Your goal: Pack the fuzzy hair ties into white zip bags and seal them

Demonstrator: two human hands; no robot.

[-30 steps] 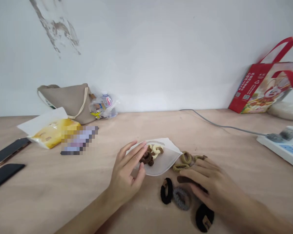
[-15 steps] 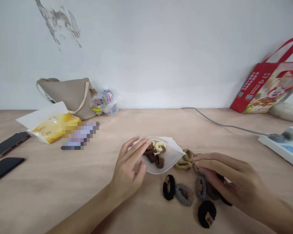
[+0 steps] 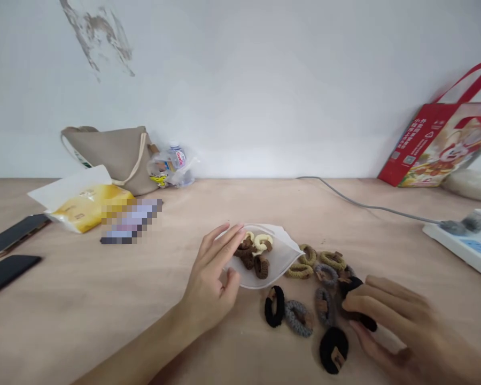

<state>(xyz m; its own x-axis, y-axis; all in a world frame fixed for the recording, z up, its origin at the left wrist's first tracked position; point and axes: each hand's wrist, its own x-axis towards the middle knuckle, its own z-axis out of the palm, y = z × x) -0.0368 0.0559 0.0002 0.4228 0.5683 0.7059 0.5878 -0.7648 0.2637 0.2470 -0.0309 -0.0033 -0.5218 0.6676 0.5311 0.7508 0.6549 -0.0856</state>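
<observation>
Several knitted hair ties lie on the table to the right of a white translucent zip pouch (image 3: 282,267). Dark brown hair ties (image 3: 261,266) and cream ones (image 3: 263,243) are in the pouch. My left hand (image 3: 214,272) lies on the pouch's left side, fingers stretched out. On the right, my right hand (image 3: 396,326) has its thumb and fingers around a dark brown hair tie (image 3: 364,317), partly hidden by the fingers. Close by are black hair ties (image 3: 334,350), grey ones (image 3: 299,318) and khaki ones (image 3: 300,270).
To the left are two dark phones (image 3: 10,272), a yellow tissue pack (image 3: 90,208) and a blurred-out flat item (image 3: 132,222). A grey-beige bag (image 3: 112,155) and a bottle in plastic (image 3: 178,160) stand by the wall. At right are a red carrier bag (image 3: 417,144), a cable (image 3: 356,203) and a power strip (image 3: 465,240).
My right hand has moved from the khaki hair ties toward the lower right, uncovering khaki, grey and black ones. My left hand stays on the pouch.
</observation>
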